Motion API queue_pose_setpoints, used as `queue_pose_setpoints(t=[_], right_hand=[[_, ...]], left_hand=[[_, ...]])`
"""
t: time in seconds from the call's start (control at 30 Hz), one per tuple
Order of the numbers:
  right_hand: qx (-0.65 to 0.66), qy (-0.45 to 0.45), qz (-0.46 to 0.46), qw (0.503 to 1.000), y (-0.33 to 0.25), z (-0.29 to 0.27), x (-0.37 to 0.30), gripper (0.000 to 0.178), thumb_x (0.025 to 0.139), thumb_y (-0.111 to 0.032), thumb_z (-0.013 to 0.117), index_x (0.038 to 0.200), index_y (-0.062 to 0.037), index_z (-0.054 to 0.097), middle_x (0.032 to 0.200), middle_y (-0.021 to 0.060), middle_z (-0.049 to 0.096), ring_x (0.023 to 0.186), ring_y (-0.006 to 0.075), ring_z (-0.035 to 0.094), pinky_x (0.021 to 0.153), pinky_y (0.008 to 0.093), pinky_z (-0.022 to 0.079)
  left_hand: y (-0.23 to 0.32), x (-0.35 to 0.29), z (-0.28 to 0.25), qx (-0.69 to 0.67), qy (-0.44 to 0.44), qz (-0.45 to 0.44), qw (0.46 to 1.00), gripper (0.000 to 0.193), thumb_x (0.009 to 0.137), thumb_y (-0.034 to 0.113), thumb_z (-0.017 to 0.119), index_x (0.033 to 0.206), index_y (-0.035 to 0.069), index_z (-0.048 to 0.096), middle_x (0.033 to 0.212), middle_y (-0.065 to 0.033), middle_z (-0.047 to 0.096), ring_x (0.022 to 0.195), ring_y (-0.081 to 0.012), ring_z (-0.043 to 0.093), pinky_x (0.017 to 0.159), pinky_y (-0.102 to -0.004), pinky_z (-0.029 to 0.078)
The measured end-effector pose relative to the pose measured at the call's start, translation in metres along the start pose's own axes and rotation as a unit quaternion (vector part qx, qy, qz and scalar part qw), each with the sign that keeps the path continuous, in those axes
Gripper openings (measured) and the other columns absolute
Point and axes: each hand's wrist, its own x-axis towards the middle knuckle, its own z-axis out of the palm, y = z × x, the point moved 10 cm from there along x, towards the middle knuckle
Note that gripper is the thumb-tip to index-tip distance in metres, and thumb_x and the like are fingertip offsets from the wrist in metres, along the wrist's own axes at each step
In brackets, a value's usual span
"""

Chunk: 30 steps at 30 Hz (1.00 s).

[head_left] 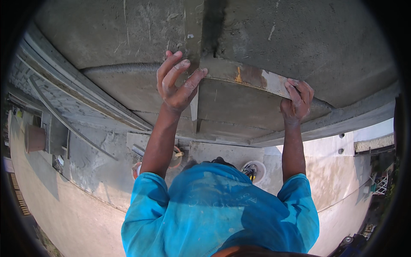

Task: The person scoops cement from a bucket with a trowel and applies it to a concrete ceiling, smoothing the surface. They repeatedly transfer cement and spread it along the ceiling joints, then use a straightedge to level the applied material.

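A long flat board [250,77], smeared with grey cement and showing rusty-orange patches, lies against the wet grey plastered wall [299,38]. My left hand [176,83] holds its left end, fingers spread up onto the plaster and thumb hooked on the board. My right hand [296,102] is curled around the board's right end. Both forearms reach up from my blue shirt [218,210]. A narrow vertical strip [195,109] hangs below the board beside my left wrist.
A rounded plaster moulding [120,68] runs along the wall, with a ledge [342,118] below it. Below my arms stand an orange bucket [176,159] and a white bucket [256,170] holding tools. A brown pot [34,138] sits at far left.
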Motion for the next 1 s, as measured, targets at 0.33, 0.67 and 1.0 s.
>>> queue_pose_setpoints(t=[0.33,0.67,1.0], right_hand=[[-0.004,0.014,0.014,1.000,0.003,0.004,-0.016,0.052,0.060,0.005,0.059,0.109,-0.0099,0.071,0.107,0.0104,0.070,0.101,0.0318,0.062,0.089,0.0445,0.049],[-0.004,-0.017,-0.010,1.000,-0.002,0.001,0.006,0.052,0.065,0.016,0.059,0.110,-0.0085,0.068,0.107,0.0088,0.070,0.101,0.0285,0.062,0.089,0.0417,0.049],[-0.009,-0.003,-0.010,1.000,-0.002,0.000,0.008,0.051,0.066,0.016,0.059,0.110,-0.0081,0.069,0.107,0.0094,0.071,0.100,0.0279,0.063,0.089,0.0417,0.049]], left_hand=[[-0.002,0.005,0.000,-0.030,0.008,0.007,0.999,0.025,0.069,0.006,0.087,0.087,0.020,0.075,0.117,-0.0047,0.054,0.117,-0.0319,0.060,0.109,-0.0511,0.049],[-0.010,-0.002,0.004,-0.059,0.001,-0.020,0.998,0.028,0.069,0.001,0.086,0.089,0.018,0.075,0.121,-0.0057,0.051,0.123,-0.0384,0.059,0.112,-0.0552,0.043],[-0.011,0.002,0.004,-0.078,-0.032,-0.022,0.996,0.035,0.071,-0.005,0.084,0.096,0.017,0.074,0.131,-0.0062,0.045,0.129,-0.0425,0.053,0.116,-0.0551,0.037]])
